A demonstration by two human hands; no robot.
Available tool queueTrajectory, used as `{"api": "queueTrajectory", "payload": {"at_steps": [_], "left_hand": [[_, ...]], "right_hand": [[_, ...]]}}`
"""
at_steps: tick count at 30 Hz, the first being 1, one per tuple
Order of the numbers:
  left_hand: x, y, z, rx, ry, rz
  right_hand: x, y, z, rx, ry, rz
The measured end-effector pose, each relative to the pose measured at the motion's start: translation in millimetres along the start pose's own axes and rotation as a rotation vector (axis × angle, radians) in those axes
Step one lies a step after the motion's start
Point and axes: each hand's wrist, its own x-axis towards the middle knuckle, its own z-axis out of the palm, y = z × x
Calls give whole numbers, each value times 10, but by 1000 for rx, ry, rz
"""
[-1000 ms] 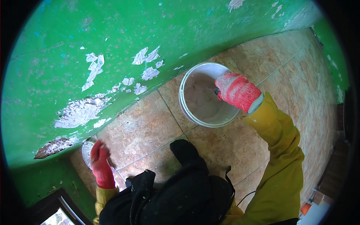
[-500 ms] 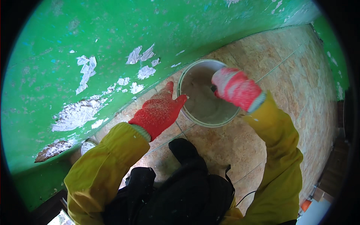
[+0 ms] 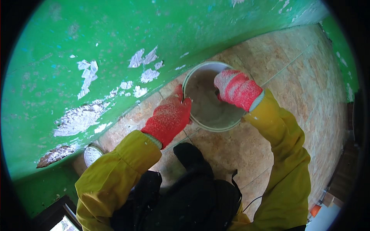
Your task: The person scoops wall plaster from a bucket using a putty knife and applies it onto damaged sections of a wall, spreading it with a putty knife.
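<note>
A round white bucket (image 3: 187, 79) of greyish-beige paste (image 3: 208, 101) stands on the tiled floor beside the green wall. My left hand (image 3: 168, 117), in a red coated work glove, is against the bucket's left side, with the thumb by the rim and the fingers around the outside. Over the right part of the bucket, my right hand (image 3: 239, 89), gloved likewise, is closed round a tool with a dark handle (image 3: 219, 96). Only a bit of that handle shows; the hand hides the rest, so its kind cannot be told.
The green wall (image 3: 115, 34) has peeling paint and white patches (image 3: 83, 117). A small round whitish lid or tin (image 3: 92, 154) sits at the wall's foot. My dark-clad legs (image 3: 181, 192) are close below the bucket. A thin dark cable (image 3: 252, 201) lies on the floor.
My left hand has moved slightly right, closing in on the bucket's side. My right hand has shifted a little left over the paste with the tool.
</note>
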Motion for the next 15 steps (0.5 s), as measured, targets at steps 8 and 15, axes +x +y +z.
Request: {"api": "queueTrajectory", "payload": {"at_steps": [8,15], "left_hand": [[-13,78,-18,-15,-3,40],[0,-29,1,-83,-3,83]], "right_hand": [[-12,89,110,-9,100,-2],[-111,-13,8,40,31,77]]}}
